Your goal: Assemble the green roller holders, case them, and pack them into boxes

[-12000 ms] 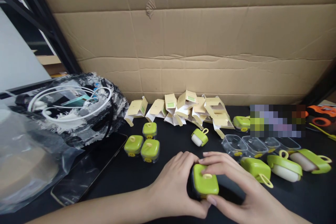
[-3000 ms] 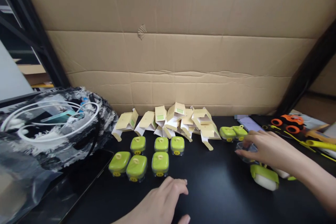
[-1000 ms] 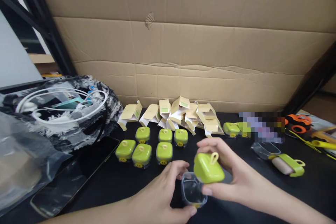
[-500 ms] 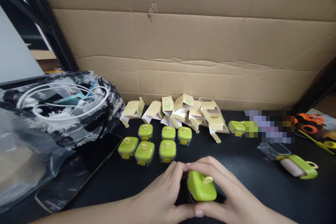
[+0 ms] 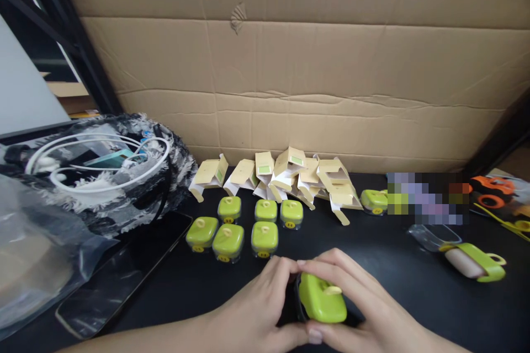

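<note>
A small container with a green lid (image 5: 325,303) and a yellow loop is held low in the middle. My right hand (image 5: 364,298) curls around its far and right sides, the thumb at its near edge. My left hand (image 5: 267,300) closes on its left side, and the fingertips of both hands meet around it. The lid looks tilted, and a dark strip of the lower part (image 5: 300,300) shows at its left. Beyond my hands stand several like containers, among them one green-lidded container (image 5: 265,237) just ahead.
Several cream cardboard boxes (image 5: 290,168) with open flaps lie along the cardboard wall (image 5: 306,66). At right rests an opened green container (image 5: 476,262) with a pale block. A phone-like black slab (image 5: 124,276), plastic bag (image 5: 37,265) and fluffy basket (image 5: 174,193) with white cable occupy the left.
The green lid in my hands has shifted slightly right and toward me, and more of the dark strip at its left shows. Both hands keep their grip.
</note>
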`<state>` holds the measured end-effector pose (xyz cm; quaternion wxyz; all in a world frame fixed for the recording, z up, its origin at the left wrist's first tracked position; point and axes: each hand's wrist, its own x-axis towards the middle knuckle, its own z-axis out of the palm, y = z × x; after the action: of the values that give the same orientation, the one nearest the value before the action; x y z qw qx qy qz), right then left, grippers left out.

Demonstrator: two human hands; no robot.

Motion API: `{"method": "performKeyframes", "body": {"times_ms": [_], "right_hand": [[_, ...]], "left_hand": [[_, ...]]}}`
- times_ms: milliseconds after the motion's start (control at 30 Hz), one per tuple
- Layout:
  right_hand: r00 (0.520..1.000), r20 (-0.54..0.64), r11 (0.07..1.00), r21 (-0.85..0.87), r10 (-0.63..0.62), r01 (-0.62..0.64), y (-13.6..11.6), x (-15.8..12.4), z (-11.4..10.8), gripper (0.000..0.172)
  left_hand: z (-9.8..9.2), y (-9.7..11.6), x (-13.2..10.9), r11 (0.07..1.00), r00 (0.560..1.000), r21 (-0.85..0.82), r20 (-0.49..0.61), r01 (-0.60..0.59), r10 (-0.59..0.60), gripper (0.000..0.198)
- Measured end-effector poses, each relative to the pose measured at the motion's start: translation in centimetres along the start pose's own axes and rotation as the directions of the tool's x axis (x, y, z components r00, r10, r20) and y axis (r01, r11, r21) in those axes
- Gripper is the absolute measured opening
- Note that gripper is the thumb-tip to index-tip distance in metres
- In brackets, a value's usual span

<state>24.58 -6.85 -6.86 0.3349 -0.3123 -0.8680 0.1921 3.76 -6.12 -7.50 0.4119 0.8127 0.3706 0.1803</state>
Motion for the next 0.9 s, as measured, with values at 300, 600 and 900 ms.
{"method": "performKeyframes", "body": {"times_ms": [300,600,900], "right_hand": [[0.991,0.122,0.996,-0.080,0.052,-0.043,0.5,-0.1,0.4,0.055],[0.975,0.214,0.968,-0.252,0.056,0.000,0.7,-0.3,0.6,0.047],[0.966,0.247,0.928,-0.372,0.081,0.017,0.1,0.0,-2.3,0.048]], "left_hand": [[0.3,-0.3,0.0,0.997,0.998,-0.055,0.006,0.062,-0.061,0.048],[-0.4,0.5,0.1,0.988,0.990,-0.056,0.008,0.144,-0.144,0.048],[2.2,-4.3,0.2,0.978,0.973,0.099,-0.122,-0.186,0.198,0.071]]}}
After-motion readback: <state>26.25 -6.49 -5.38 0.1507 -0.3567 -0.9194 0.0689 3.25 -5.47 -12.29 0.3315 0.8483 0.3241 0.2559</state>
